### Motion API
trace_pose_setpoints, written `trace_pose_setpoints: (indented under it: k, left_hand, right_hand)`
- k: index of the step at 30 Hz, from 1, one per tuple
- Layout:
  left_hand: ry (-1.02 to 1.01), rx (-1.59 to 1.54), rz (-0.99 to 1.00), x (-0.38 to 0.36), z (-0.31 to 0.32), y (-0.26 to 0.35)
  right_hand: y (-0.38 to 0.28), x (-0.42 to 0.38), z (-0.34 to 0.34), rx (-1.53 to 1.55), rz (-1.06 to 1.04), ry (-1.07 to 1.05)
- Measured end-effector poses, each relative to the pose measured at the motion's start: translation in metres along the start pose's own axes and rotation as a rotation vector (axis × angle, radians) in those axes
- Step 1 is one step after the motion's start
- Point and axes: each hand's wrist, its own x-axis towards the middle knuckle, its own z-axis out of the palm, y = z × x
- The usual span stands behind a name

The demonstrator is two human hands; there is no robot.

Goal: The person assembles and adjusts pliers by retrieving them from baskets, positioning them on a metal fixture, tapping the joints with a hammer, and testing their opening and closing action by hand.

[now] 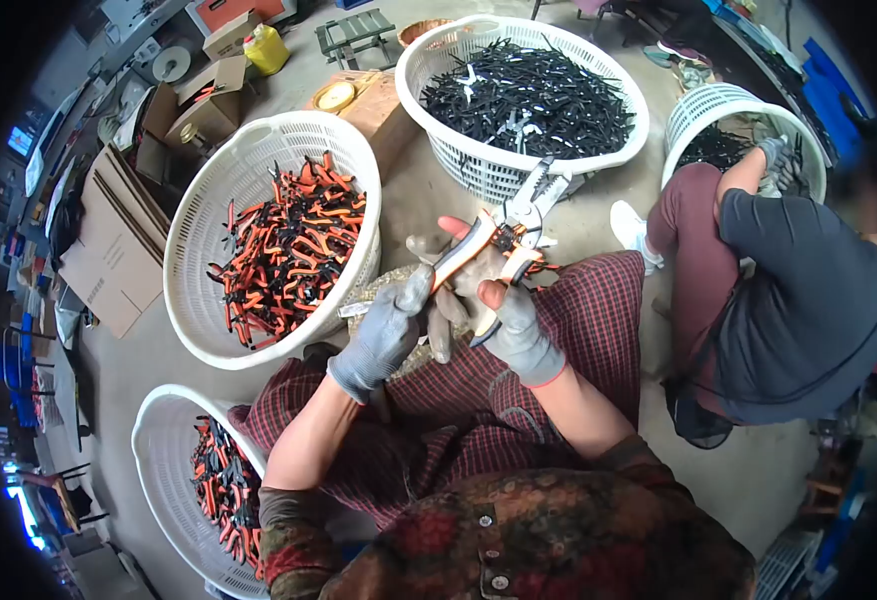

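Note:
A pair of wire-stripper pliers point(526, 213) is in front of me, its metal jaws pointing up and away and its orange-and-cream handles spread apart. My left hand point(383, 335), in a grey glove, is closed on the left handle. Around the right handle is my right hand point(518, 335), also gloved, its thumb pressed on the grip. Some fingers overlap behind the handles, so their exact contact is hidden. Below the pliers lies my lap in a checked red cloth point(588, 330).
White baskets surround me: one of orange-handled pliers point(183, 240) at left, another point(153, 455) at lower left, one of black parts point(418, 85) ahead. At right, a seated co-worker point(788, 290) reaches into a tilted basket point(693, 105). Cardboard point(108, 250) stands at far left.

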Motion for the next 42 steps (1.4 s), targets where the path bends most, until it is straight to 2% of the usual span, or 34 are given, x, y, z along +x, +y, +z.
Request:
trace_pose_setpoints:
  k: [1,2,3,5,6,7,8,9,10,11,13,15,16,17,19,20,23,24,27,28,31,34,37,38,42]
  left_hand:
    - [0.010,0.120,-0.023,0.002,0.009,-0.006]
    - [0.006,0.253,-0.068,0.004,0.016,-0.012]
    - [-0.013,0.372,-0.129,0.006,0.020,-0.017]
    - [-0.139,0.456,-0.365,0.017,0.016,-0.022]
    - [-0.138,0.493,-0.358,0.020,0.007,-0.020]
    - [-0.136,0.528,-0.354,0.023,-0.005,-0.016]
    - [-0.009,0.467,-0.331,0.026,-0.020,-0.015]
    - [0.064,0.352,-0.153,0.025,-0.029,0.001]
    - [0.050,0.137,0.038,0.027,-0.041,-0.001]
    - [0.020,0.205,0.162,0.026,-0.046,0.012]
    - [-0.013,0.210,0.268,0.022,-0.040,0.015]
    - [-0.022,0.321,0.303,0.025,-0.029,0.001]
    - [-0.027,0.359,0.278,0.023,-0.024,-0.002]
    - [0.069,0.234,0.312,0.028,-0.020,-0.024]
    - [0.089,-0.086,0.304,0.019,-0.005,-0.007]
    - [0.080,-0.106,0.364,0.017,-0.004,-0.009]
    - [0.044,0.101,0.343,0.006,-0.012,-0.004]
    - [0.046,0.086,0.362,0.003,-0.015,-0.003]
    - [0.031,0.030,0.423,0.000,-0.019,-0.001]
    - [0.046,0.033,0.542,0.003,-0.019,-0.007]
    - [0.100,0.036,0.392,-0.002,-0.015,-0.001]
    - [0.002,0.127,0.431,-0.001,-0.024,-0.005]
    - [0.019,0.103,0.433,-0.001,-0.018,0.001]
    - [0.037,0.178,0.535,0.004,-0.020,0.000]
    - [0.030,0.286,0.529,0.009,-0.029,-0.008]
  right_hand:
    - [0.000,-0.004,-0.003,0.019,-0.030,0.045]
    - [-0.009,-0.011,0.009,0.091,0.006,0.180]
    - [-0.001,-0.018,-0.011,0.019,0.085,0.317]
    - [0.000,-0.016,-0.023,-0.167,0.136,0.305]
    - [-0.004,-0.015,-0.012,-0.276,0.109,0.447]
    - [-0.007,-0.012,-0.014,-0.336,0.178,0.448]
    - [-0.011,-0.008,-0.014,-0.508,0.159,0.419]
    - [-0.014,-0.005,-0.010,-0.676,0.136,0.391]
    - [-0.014,-0.003,-0.006,-0.737,0.128,0.372]
    - [-0.012,-0.003,-0.002,-0.799,0.120,0.352]
    - [0.005,-0.002,-0.015,-0.924,0.085,0.298]
    - [0.018,0.000,-0.012,-1.210,-0.095,0.267]
    - [0.018,-0.002,-0.007,-1.319,0.001,0.282]
    - [0.017,-0.001,0.001,-1.404,-0.025,0.268]
    - [0.019,0.004,0.016,-1.569,-0.087,0.241]
    - [0.024,0.002,0.015,-1.556,-0.118,0.220]
    - [0.026,0.002,0.018,-1.503,-0.183,0.148]
    - [0.021,0.008,0.024,-1.459,-0.356,0.072]
    - [0.028,-0.001,0.014,-1.596,-0.406,0.005]
    - [0.030,-0.002,0.011,-1.617,-0.401,0.005]
    - [0.033,-0.005,0.011,-1.624,-0.361,0.046]
    - [0.031,-0.003,0.017,-1.602,-0.455,0.063]
    - [0.031,-0.004,0.018,-1.616,-0.369,0.119]
    - [0.030,-0.006,0.017,-1.762,-0.258,0.149]
    - [0.025,-0.004,0.026,-1.721,-0.236,0.139]
